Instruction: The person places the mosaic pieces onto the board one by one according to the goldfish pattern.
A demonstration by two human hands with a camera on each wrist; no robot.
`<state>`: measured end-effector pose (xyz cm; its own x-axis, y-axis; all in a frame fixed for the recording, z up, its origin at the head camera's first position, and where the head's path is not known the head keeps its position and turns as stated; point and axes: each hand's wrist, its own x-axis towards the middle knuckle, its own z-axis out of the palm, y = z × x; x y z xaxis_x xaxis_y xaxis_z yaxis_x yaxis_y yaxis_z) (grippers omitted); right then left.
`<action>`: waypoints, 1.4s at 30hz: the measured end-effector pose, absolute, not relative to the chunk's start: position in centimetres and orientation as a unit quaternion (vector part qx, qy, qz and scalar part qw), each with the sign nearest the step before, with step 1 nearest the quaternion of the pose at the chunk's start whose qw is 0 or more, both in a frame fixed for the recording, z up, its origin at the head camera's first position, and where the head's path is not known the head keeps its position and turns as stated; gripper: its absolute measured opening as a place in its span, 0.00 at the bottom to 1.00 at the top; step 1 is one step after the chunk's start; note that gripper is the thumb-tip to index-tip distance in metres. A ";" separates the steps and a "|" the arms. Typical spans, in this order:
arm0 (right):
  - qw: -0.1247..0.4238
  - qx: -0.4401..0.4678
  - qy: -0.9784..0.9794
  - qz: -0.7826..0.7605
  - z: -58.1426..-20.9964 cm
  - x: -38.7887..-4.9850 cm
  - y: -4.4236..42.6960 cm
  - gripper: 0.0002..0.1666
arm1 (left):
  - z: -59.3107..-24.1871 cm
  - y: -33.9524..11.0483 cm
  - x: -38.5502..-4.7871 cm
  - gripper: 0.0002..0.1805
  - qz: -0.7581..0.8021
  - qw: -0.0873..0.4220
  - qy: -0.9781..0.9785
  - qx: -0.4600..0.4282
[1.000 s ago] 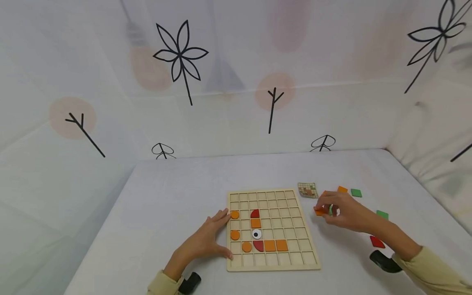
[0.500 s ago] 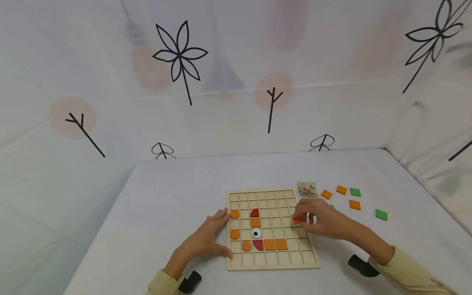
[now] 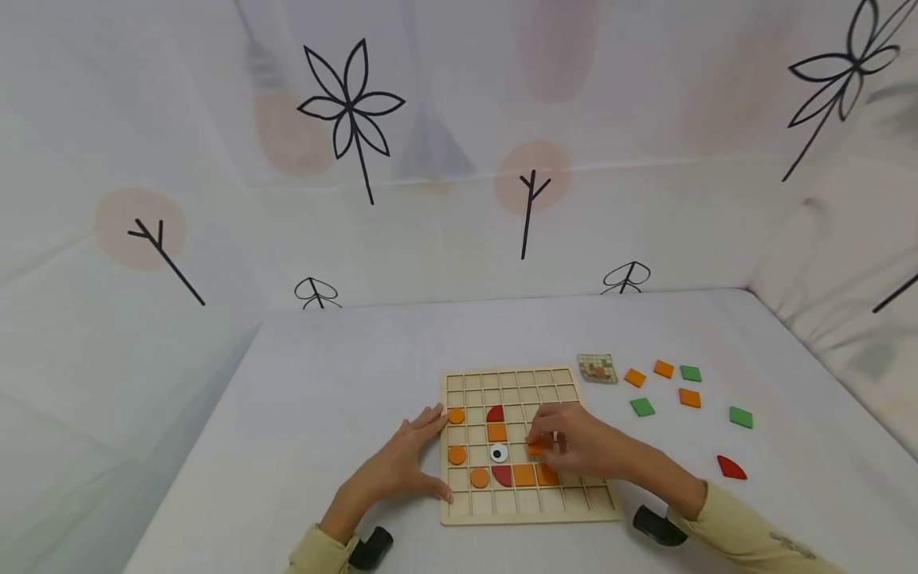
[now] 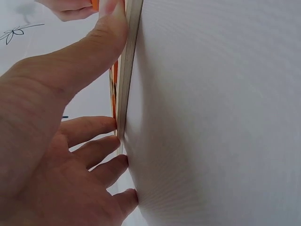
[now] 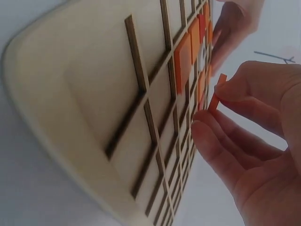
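Observation:
A square wooden grid board (image 3: 509, 514) lies on the white table, with orange discs, orange squares, red quarter-circles and a white eye disc (image 3: 499, 453) in some cells. My left hand (image 3: 402, 462) rests at the board's left side, its spread fingers and thumb touching the edge; the left wrist view (image 4: 70, 141) shows this too. Above the middle of the board my right hand (image 3: 574, 438) pinches an orange square tile (image 5: 217, 92) between thumb and fingertips. In the right wrist view that tile is tilted on edge, apart from the board. The hand partly covers cells beneath it.
Right of the board lie loose orange tiles (image 3: 690, 398), green tiles (image 3: 642, 407) and a red quarter-circle (image 3: 731, 468). A small printed pattern card (image 3: 598, 368) sits by the board's far right corner. Patterned cloth (image 3: 445, 231) hangs behind the table.
My right hand has carried the orange square tile left, from beside the loose tiles to over the board's middle. My left hand has stayed at the board's edge.

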<state>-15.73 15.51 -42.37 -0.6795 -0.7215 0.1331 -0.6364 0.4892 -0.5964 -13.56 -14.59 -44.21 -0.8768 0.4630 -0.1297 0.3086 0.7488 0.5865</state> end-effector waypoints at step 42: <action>0.029 -0.342 0.902 -0.262 -41.5 -15.5 18.1 0.07 | -44.3 -14.7 -13.7 0.61 0.287 0.134 0.924 0.213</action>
<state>-15.55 18.06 -41.48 -0.7640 -0.6326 0.1266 -0.6022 0.6288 -0.4920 -13.70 -14.74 -44.25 -0.8732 0.4711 -0.1245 0.3175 0.7439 0.5880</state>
